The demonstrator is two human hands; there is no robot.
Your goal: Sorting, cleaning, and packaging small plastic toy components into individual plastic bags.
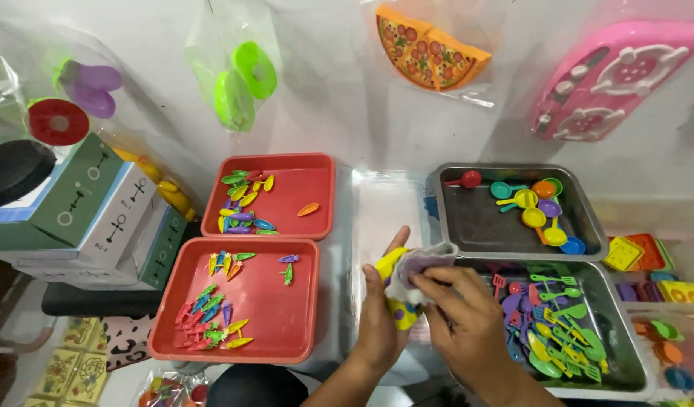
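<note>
Both hands [426,316] mostly hide one yellow toy [390,265].

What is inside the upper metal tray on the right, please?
The upper metal tray holds small coloured toy spoons, clustered toward its right side, with one red spoon apart at the back left. The rest of its floor is bare metal. The near edge is partly covered by the grey cloth.
</note>
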